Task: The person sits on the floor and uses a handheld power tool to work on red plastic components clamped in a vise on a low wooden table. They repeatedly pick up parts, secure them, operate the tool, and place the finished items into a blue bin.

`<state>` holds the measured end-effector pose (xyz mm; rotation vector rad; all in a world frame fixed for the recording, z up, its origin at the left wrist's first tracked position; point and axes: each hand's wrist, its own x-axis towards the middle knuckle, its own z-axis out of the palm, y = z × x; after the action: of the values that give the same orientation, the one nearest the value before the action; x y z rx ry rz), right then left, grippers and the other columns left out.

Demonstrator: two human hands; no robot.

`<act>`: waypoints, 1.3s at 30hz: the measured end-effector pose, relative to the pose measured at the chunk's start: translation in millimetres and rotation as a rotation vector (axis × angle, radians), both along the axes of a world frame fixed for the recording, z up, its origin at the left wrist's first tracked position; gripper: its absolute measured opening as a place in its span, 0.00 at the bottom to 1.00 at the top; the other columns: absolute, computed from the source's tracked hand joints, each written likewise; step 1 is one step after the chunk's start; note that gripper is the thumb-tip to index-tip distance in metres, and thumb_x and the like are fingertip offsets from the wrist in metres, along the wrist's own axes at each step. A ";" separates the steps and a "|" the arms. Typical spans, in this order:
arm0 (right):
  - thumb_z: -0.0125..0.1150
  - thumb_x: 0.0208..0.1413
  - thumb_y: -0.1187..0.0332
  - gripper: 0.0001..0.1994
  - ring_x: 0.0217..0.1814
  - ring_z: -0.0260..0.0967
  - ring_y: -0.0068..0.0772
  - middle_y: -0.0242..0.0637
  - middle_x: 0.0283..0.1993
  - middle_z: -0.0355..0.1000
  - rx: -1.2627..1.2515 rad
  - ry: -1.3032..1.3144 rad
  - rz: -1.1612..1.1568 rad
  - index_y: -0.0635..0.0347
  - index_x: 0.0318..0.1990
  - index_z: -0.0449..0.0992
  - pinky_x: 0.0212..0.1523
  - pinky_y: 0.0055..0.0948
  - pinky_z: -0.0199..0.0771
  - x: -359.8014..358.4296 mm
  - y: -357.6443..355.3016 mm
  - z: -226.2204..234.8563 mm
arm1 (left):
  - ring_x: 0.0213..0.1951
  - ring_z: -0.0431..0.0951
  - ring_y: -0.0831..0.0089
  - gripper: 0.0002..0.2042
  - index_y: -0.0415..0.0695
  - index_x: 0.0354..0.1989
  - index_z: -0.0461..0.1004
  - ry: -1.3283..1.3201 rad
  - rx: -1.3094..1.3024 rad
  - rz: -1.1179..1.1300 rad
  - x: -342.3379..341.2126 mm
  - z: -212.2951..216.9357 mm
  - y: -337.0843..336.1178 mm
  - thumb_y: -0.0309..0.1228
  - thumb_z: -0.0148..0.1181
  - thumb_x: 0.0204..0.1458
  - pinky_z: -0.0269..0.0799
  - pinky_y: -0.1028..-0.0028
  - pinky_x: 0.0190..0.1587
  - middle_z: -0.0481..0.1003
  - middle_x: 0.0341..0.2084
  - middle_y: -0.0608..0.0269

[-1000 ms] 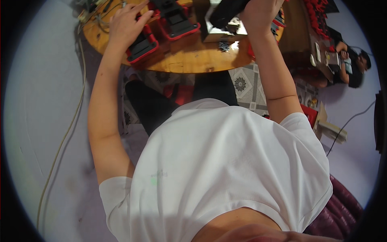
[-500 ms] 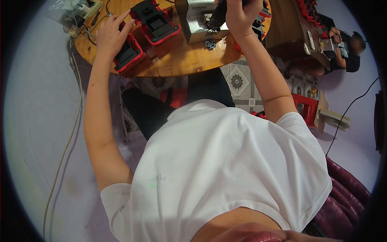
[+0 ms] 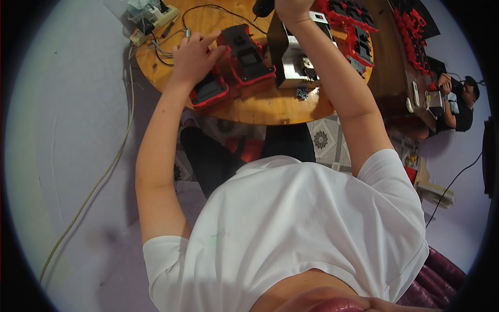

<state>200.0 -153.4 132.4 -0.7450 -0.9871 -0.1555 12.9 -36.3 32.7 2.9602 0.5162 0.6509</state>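
Red-and-black plastic housing (image 3: 209, 89) lies near the round wooden table's (image 3: 260, 106) front edge under the left hand (image 3: 193, 54), fingers spread flat on it. It looks rigid and light, best gripped by its long sides. The right hand (image 3: 291, 6) closes around a dark tool (image 3: 261, 6).

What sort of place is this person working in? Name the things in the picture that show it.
Probably a small assembly workshop. A round wooden table holds red and black casings, the left hand rests on one, more are stacked at the back, and a power strip with cables lies nearby.
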 end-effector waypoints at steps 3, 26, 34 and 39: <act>0.62 0.62 0.58 0.17 0.24 0.66 0.19 0.32 0.29 0.68 -0.024 -0.028 0.012 0.57 0.45 0.63 0.24 0.24 0.70 8.1 20.7 -12.9 | 0.44 0.75 0.61 0.22 0.62 0.58 0.75 -0.005 -0.045 0.017 -1.5 -0.9 -0.9 0.51 0.57 0.56 0.64 0.59 0.47 0.74 0.37 0.66; 0.59 0.64 0.62 0.13 0.25 0.65 0.18 0.30 0.30 0.68 -0.080 -0.101 -0.007 0.58 0.43 0.63 0.23 0.22 0.68 4.9 -5.3 -3.9 | 0.46 0.76 0.59 0.22 0.62 0.54 0.78 -0.038 -0.059 -0.062 16.6 -3.6 -0.3 0.54 0.58 0.54 0.67 0.54 0.47 0.76 0.38 0.64; 0.60 0.63 0.55 0.19 0.24 0.66 0.20 0.32 0.29 0.68 -0.350 -0.164 -0.173 0.59 0.50 0.65 0.24 0.25 0.69 -5.5 -127.3 -29.6 | 0.48 0.75 0.60 0.24 0.64 0.60 0.73 0.007 -0.047 -0.023 2.6 -8.6 8.0 0.56 0.53 0.56 0.67 0.53 0.48 0.76 0.41 0.62; 0.60 0.62 0.53 0.20 0.24 0.65 0.21 0.32 0.28 0.67 -0.233 -0.144 -0.225 0.58 0.48 0.65 0.24 0.25 0.68 -2.7 -135.5 -47.2 | 0.48 0.76 0.61 0.24 0.63 0.59 0.73 0.012 -0.037 -0.019 3.3 -11.4 10.5 0.57 0.53 0.56 0.67 0.53 0.47 0.76 0.40 0.62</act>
<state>197.3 -288.8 85.2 -1.0706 -1.0676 -0.2969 16.2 -25.8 21.2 2.9327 0.4946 0.6159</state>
